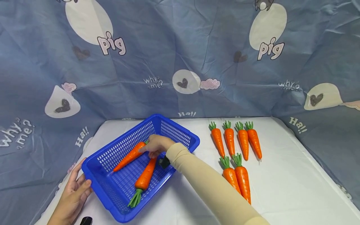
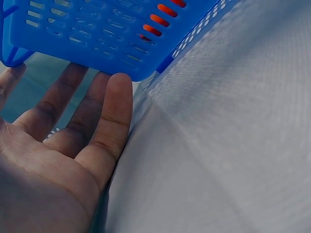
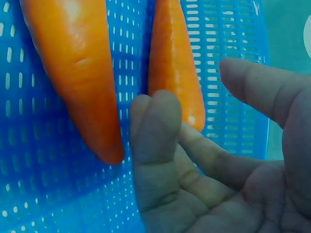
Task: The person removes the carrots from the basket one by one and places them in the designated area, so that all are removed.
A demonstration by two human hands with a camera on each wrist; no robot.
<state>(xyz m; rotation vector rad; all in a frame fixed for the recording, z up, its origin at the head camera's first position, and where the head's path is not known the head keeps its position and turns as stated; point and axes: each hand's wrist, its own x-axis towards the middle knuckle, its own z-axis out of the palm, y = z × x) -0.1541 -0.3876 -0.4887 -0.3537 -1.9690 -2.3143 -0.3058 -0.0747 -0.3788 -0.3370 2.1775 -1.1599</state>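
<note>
A blue plastic basket (image 1: 97,184) with slotted walls holds two orange carrots. The upper carrot (image 1: 129,157) lies slanted, its leafy end by my right hand (image 1: 157,145). Closer to me, the other carrot (image 1: 145,175) points its green top towards the front corner. In the right wrist view, the right thumb and fingers (image 3: 155,141) stand apart beside the carrot (image 3: 172,53), with no carrot gripped between them. My left hand (image 1: 73,195) is at the basket's left end. The left wrist view shows its extended fingers (image 2: 114,109) touching the basket wall (image 2: 92,36).
To the right on the white cloth (image 1: 292,175), a row of several carrots (image 1: 229,139) lies behind two more carrots (image 1: 242,181), partly covered by the right sleeve (image 1: 213,190). A blue printed curtain (image 1: 157,56) hangs behind. A small black object (image 1: 86,221) is near the front edge.
</note>
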